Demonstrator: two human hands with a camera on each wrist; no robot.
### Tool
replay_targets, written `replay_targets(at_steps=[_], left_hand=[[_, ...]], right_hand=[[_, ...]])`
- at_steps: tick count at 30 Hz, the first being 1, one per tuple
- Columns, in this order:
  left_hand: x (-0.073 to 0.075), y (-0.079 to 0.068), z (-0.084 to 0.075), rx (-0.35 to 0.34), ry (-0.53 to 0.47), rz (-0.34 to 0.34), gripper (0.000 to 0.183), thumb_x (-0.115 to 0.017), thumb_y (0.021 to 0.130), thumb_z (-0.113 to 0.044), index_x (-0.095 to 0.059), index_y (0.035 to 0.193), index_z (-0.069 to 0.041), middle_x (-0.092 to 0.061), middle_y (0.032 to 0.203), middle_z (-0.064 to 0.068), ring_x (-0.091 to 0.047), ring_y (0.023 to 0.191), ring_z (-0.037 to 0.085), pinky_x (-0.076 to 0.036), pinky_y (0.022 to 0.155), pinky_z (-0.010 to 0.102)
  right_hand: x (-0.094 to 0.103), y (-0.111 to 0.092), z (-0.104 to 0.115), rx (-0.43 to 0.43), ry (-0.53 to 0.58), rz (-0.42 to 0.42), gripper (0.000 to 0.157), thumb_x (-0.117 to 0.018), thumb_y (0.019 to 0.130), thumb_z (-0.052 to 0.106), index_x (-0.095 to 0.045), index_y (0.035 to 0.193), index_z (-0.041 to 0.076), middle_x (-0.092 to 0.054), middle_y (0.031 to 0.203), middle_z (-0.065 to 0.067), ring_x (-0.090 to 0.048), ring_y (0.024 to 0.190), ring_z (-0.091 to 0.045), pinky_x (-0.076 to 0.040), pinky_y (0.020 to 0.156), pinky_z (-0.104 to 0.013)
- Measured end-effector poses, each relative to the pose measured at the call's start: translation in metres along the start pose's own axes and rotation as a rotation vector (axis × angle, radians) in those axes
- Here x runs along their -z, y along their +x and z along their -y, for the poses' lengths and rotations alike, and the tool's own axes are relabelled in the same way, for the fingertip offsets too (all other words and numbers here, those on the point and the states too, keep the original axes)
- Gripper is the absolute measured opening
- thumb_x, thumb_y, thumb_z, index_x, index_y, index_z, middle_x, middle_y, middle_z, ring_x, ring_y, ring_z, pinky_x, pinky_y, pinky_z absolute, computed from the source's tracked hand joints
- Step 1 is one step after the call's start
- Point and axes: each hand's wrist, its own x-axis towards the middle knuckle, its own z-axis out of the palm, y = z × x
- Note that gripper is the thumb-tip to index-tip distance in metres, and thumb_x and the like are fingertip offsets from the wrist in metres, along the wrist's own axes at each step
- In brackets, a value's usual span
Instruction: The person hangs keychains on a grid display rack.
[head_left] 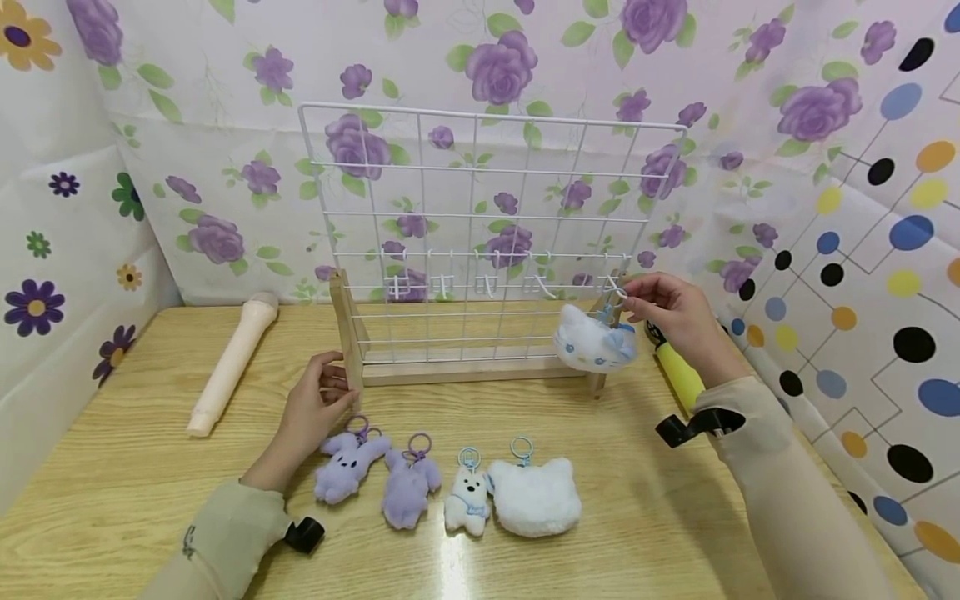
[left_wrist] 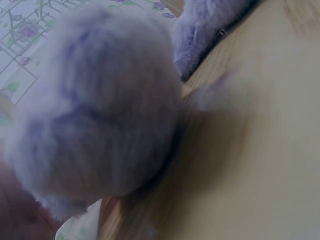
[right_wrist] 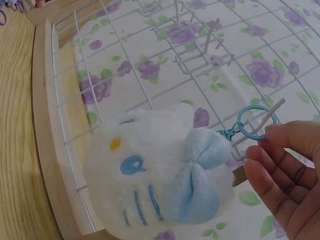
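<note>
My right hand (head_left: 675, 312) pinches the blue ring (right_wrist: 256, 122) of a white cat plush keychain (head_left: 595, 340) with a blue bow (right_wrist: 195, 175). A white hook's prong (right_wrist: 276, 107) shows through that ring, at the right end of the wire grid rack (head_left: 480, 367). The cat hangs in front of the rack's right side. At the rack's left wooden post, my left hand (head_left: 311, 404) holds the post between thumb and bent fingers. Close below it lie two purple plush keychains (head_left: 348, 467) (head_left: 408, 492). A small white bear keychain (head_left: 468, 504) and another white plush keychain (head_left: 534, 497) lie beside them.
Several more white hooks (head_left: 487, 286) line the grid. A pale microphone-shaped object (head_left: 234, 362) lies on the table (head_left: 630, 517) to the left. A yellow cylindrical object (head_left: 678, 375) lies partly behind my right forearm. Patterned cloth (head_left: 225, 192) stands behind the rack.
</note>
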Motion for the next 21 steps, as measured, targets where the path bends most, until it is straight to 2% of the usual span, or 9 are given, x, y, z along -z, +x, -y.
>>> replay_targets(at_steps=[12,17,21], left_hand=[[0.0,0.001,-0.002,0.005,-0.008,0.002,0.057,-0.067,0.085,0.005,-0.039,0.135,0.001,-0.058,0.108,0.022,-0.058,0.087,0.012,-0.051,0.073,0.009],[0.0,0.0,-0.003,0.005,-0.012,-0.003,0.057,-0.067,0.085,0.005,-0.039,0.134,0.002,-0.058,0.108,0.023,-0.059,0.087,0.015,-0.05,0.072,0.008],[0.0,-0.001,-0.002,0.013,-0.01,0.0,0.056,-0.067,0.086,0.004,-0.039,0.134,0.001,-0.058,0.109,0.022,-0.058,0.087,0.009,-0.05,0.073,0.009]], right_hand=[[0.002,-0.011,-0.001,0.035,0.116,-0.059,0.019,-0.063,0.092,0.01,-0.063,0.109,0.0,-0.066,0.096,0.008,-0.063,0.079,-0.005,-0.055,0.068,-0.017],[0.003,-0.02,0.003,0.044,0.134,-0.11,0.026,-0.064,0.092,0.01,-0.06,0.112,-0.006,-0.067,0.098,0.005,-0.064,0.079,-0.006,-0.056,0.067,-0.018],[0.003,-0.028,0.008,0.06,0.186,-0.112,0.024,-0.062,0.093,0.009,-0.06,0.112,-0.005,-0.067,0.097,0.002,-0.063,0.078,-0.008,-0.056,0.067,-0.017]])
